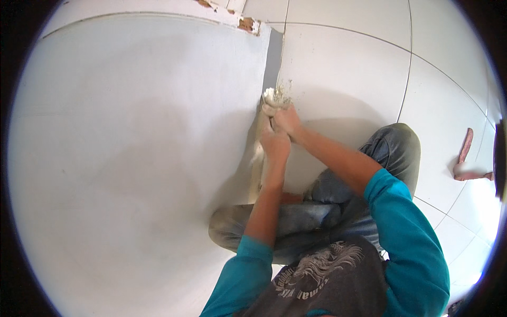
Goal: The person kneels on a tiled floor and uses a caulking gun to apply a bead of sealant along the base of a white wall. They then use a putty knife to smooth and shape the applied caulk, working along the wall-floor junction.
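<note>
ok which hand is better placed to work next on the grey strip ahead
Probably the right hand: it is farther forward, at the pale clump near the close end of the grey strip. The left hand sits just behind it, farther from that strip.

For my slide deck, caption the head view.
Left hand and right hand, close together at a pale, clumpy object beside a large white panel.
</note>
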Demonstrator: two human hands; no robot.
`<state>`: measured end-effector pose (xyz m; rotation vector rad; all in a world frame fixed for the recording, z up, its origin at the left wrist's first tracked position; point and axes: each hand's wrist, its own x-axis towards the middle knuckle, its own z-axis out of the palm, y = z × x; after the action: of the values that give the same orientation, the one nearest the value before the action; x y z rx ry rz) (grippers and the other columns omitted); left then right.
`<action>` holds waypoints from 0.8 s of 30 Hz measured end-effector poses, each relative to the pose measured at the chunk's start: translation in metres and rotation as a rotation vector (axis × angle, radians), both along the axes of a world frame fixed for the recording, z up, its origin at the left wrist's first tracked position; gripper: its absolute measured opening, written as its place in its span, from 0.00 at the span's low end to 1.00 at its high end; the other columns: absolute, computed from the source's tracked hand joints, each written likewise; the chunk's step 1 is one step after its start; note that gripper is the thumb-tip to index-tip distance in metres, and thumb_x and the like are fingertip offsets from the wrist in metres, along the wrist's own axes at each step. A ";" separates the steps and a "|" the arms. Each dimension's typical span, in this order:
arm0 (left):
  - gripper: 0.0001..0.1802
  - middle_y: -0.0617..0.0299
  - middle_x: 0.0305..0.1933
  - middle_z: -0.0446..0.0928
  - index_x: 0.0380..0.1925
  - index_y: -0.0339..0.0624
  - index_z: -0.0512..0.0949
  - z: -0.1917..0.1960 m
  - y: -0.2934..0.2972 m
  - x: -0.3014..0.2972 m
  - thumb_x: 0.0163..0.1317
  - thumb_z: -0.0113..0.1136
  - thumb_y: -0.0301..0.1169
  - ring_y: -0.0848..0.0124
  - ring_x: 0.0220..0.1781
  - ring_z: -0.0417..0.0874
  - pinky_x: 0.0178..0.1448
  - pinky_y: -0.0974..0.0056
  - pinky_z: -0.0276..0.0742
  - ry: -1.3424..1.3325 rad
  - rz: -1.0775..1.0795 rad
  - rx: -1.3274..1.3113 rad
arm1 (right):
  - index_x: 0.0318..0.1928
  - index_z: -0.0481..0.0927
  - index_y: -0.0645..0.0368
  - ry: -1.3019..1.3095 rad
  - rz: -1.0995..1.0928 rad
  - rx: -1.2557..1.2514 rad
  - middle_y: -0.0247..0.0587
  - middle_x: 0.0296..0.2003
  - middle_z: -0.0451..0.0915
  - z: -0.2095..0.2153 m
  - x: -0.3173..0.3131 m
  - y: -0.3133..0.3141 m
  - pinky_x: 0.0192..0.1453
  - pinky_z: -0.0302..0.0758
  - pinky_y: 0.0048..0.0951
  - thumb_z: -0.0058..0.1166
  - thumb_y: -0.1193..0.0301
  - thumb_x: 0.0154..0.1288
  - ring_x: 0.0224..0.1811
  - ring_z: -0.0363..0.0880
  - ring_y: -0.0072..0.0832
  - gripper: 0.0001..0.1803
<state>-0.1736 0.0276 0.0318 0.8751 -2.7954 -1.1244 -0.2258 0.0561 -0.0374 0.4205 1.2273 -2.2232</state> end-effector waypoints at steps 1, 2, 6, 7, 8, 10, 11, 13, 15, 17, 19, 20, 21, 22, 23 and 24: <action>0.30 0.39 0.70 0.77 0.74 0.33 0.69 0.000 0.000 0.000 0.79 0.50 0.40 0.47 0.73 0.77 0.77 0.54 0.68 0.002 -0.031 -0.035 | 0.69 0.81 0.63 -0.075 0.018 -0.062 0.41 0.47 0.88 0.000 -0.001 0.001 0.54 0.79 0.33 0.60 0.65 0.79 0.46 0.81 0.24 0.24; 0.30 0.38 0.70 0.77 0.75 0.35 0.69 0.000 0.000 0.000 0.78 0.50 0.38 0.44 0.71 0.77 0.76 0.52 0.69 -0.030 -0.003 -0.047 | 0.69 0.80 0.62 -0.139 -0.009 -0.108 0.42 0.48 0.88 0.001 -0.001 0.002 0.56 0.79 0.34 0.60 0.65 0.79 0.47 0.81 0.24 0.24; 0.30 0.38 0.69 0.78 0.74 0.34 0.69 -0.001 0.001 -0.001 0.78 0.51 0.38 0.44 0.70 0.79 0.74 0.51 0.71 -0.030 0.059 0.026 | 0.70 0.79 0.61 0.033 0.085 0.073 0.43 0.50 0.88 0.003 -0.003 0.006 0.61 0.78 0.36 0.59 0.66 0.79 0.49 0.81 0.26 0.24; 0.30 0.38 0.69 0.78 0.73 0.32 0.70 -0.001 0.001 0.000 0.78 0.51 0.39 0.47 0.71 0.79 0.74 0.53 0.70 0.007 0.122 0.069 | 0.71 0.79 0.61 0.041 0.099 0.107 0.43 0.50 0.88 0.004 -0.004 0.007 0.61 0.78 0.36 0.59 0.66 0.79 0.49 0.81 0.26 0.24; 0.29 0.38 0.69 0.78 0.73 0.32 0.70 -0.002 0.001 0.000 0.78 0.51 0.38 0.47 0.71 0.79 0.74 0.53 0.70 -0.007 0.051 0.034 | 0.71 0.79 0.60 0.064 0.141 0.131 0.43 0.50 0.88 0.005 -0.003 0.008 0.61 0.78 0.36 0.59 0.66 0.79 0.49 0.81 0.26 0.24; 0.29 0.38 0.69 0.78 0.73 0.32 0.70 -0.004 0.000 0.003 0.78 0.51 0.37 0.46 0.71 0.79 0.74 0.53 0.70 -0.016 0.015 -0.043 | 0.70 0.80 0.60 -0.081 0.135 -0.040 0.43 0.49 0.88 0.006 -0.002 0.008 0.59 0.79 0.35 0.60 0.65 0.79 0.48 0.81 0.25 0.24; 0.29 0.38 0.69 0.78 0.73 0.32 0.70 -0.005 -0.001 0.005 0.78 0.51 0.37 0.46 0.71 0.78 0.74 0.53 0.70 -0.008 0.024 -0.056 | 0.70 0.81 0.59 -0.138 0.089 -0.092 0.42 0.48 0.88 0.006 -0.001 0.008 0.57 0.79 0.35 0.60 0.64 0.79 0.47 0.81 0.25 0.24; 0.29 0.37 0.69 0.77 0.73 0.32 0.70 -0.005 -0.004 0.004 0.77 0.51 0.36 0.45 0.71 0.78 0.74 0.53 0.70 0.021 0.013 -0.093 | 0.69 0.81 0.60 -0.027 0.087 -0.013 0.42 0.49 0.88 0.007 0.000 0.006 0.54 0.80 0.33 0.60 0.64 0.79 0.46 0.81 0.25 0.24; 0.30 0.40 0.71 0.77 0.75 0.37 0.69 -0.004 -0.006 0.002 0.78 0.52 0.38 0.44 0.72 0.78 0.74 0.51 0.71 0.037 -0.040 -0.057 | 0.69 0.81 0.61 0.006 0.052 0.037 0.42 0.49 0.88 0.004 -0.002 0.003 0.52 0.81 0.32 0.60 0.65 0.79 0.45 0.82 0.25 0.24; 0.30 0.41 0.71 0.76 0.76 0.39 0.69 -0.002 -0.005 0.000 0.78 0.52 0.40 0.44 0.72 0.77 0.74 0.50 0.71 0.019 -0.064 -0.072 | 0.69 0.81 0.62 -0.065 0.078 0.028 0.42 0.51 0.87 0.001 -0.002 0.001 0.50 0.82 0.31 0.60 0.65 0.79 0.44 0.82 0.25 0.24; 0.30 0.40 0.71 0.76 0.75 0.38 0.69 -0.003 -0.003 -0.001 0.78 0.53 0.40 0.44 0.72 0.77 0.75 0.51 0.71 0.019 -0.113 -0.109 | 0.67 0.82 0.63 -0.133 0.026 -0.126 0.50 0.55 0.87 -0.001 -0.003 -0.001 0.55 0.81 0.35 0.62 0.64 0.77 0.47 0.84 0.30 0.25; 0.30 0.40 0.71 0.76 0.75 0.37 0.69 -0.002 -0.002 -0.001 0.78 0.52 0.40 0.44 0.72 0.77 0.75 0.50 0.71 -0.033 -0.007 -0.084 | 0.66 0.82 0.64 -0.170 -0.049 -0.179 0.54 0.57 0.87 -0.001 -0.003 0.000 0.57 0.81 0.37 0.62 0.63 0.76 0.49 0.85 0.33 0.25; 0.30 0.39 0.71 0.76 0.75 0.36 0.68 -0.002 -0.001 -0.002 0.78 0.52 0.39 0.43 0.73 0.77 0.75 0.50 0.71 -0.041 0.030 -0.041 | 0.66 0.82 0.64 -0.056 -0.002 -0.110 0.55 0.57 0.87 -0.001 -0.005 0.001 0.56 0.81 0.36 0.62 0.64 0.76 0.49 0.85 0.32 0.25; 0.30 0.39 0.71 0.76 0.75 0.35 0.68 -0.002 -0.001 -0.002 0.78 0.52 0.39 0.43 0.73 0.77 0.75 0.50 0.71 -0.065 0.069 -0.005 | 0.67 0.82 0.64 0.041 -0.010 -0.018 0.56 0.57 0.87 0.001 -0.007 0.002 0.56 0.81 0.35 0.61 0.64 0.77 0.49 0.85 0.32 0.24; 0.32 0.39 0.72 0.75 0.75 0.35 0.68 -0.002 -0.001 -0.004 0.78 0.52 0.41 0.44 0.74 0.76 0.76 0.50 0.70 -0.017 -0.003 -0.004 | 0.67 0.81 0.64 0.083 0.060 0.070 0.57 0.56 0.86 0.004 -0.009 0.004 0.55 0.81 0.33 0.61 0.64 0.77 0.49 0.85 0.32 0.24; 0.33 0.39 0.74 0.74 0.76 0.35 0.67 -0.003 -0.001 -0.005 0.78 0.52 0.44 0.45 0.75 0.75 0.77 0.51 0.69 0.010 -0.049 -0.009 | 0.67 0.81 0.65 0.034 0.040 0.044 0.57 0.58 0.86 0.005 -0.011 0.007 0.57 0.81 0.34 0.60 0.64 0.77 0.51 0.85 0.33 0.24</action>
<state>-0.1787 0.0267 0.0292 0.8019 -2.8268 -1.1183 -0.2369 0.0635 -0.0325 0.3735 1.2928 -2.1814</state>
